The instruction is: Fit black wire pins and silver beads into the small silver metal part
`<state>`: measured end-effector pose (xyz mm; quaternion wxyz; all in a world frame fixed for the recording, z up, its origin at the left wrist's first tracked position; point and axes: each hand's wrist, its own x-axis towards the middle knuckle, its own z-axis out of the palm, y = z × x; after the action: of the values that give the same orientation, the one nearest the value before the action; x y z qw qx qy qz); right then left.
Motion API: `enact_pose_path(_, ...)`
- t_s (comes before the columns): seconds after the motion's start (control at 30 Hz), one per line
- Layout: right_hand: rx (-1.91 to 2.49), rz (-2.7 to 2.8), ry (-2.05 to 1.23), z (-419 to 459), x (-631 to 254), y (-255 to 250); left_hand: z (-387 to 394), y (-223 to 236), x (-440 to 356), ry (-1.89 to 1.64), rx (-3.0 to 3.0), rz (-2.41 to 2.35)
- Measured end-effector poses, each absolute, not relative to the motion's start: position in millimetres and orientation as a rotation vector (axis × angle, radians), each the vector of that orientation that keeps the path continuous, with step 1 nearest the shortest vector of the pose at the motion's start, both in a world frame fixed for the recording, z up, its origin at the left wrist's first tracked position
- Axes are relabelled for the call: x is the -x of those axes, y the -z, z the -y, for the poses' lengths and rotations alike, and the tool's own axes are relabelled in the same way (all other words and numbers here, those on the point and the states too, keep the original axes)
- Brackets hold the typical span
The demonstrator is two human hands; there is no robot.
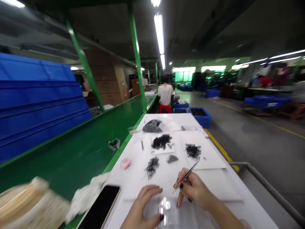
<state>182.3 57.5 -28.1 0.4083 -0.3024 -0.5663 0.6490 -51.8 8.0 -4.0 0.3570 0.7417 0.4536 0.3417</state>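
Note:
My right hand [194, 189] pinches metal tweezers [188, 174], their tip pointing up toward a pile of small black parts [193, 150] on a white sheet. My left hand [141, 206] lies with fingers curled down on a clear plastic bag or tray [166, 206] at the near edge of the white table [238, 194]. Other heaps of black parts lie ahead: one [162, 141] on a white card, one [152, 166] on the sheet, and a small grey heap [172, 158].
A black phone [101, 208] and a white cloth [87, 194] lie at the left. A pink object [125, 163], a bag of black parts [152, 126] and a green conveyor [78, 149] with a small cup [114, 143] are nearby. Blue crates [38, 101] stand left. A person [165, 95] works ahead.

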Motion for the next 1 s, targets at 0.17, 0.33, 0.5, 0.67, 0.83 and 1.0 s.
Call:
enact_pose_path(0.17, 0.76, 1.438, -1.635, -41.6, -190.2, 14.2, 24.3, 33.8, 68.1, -1.194, -1.75, -1.412)
enact_pose_path(0.33, 0.872, 1.495, -1.572, -24.2, -182.6, 4.0, 26.5, 62.4, 94.1, -1.471, -1.582, -1.53)
enact_pose_path(0.5, 0.97, 1.562, -1.565, -18.8, -175.0, 4.3, 20.6, 71.9, 102.1, -1.52, -1.459, -1.544)
enact_pose_path(0.67, 0.995, 1.575, -1.532, -20.5, -175.8, 10.0, 20.5, 69.7, 100.8, -1.504, -1.4, -1.544)
enact_pose_path(0.83, 0.966, 1.631, -1.482, -20.4, -175.4, 13.8, 21.8, 68.1, 101.4, -1.494, -1.353, -1.513)
enact_pose_path(1.0, 0.947, 1.683, -1.424, -20.6, -173.6, 13.5, 22.5, 64.2, 98.4, -1.495, -1.248, -1.511)
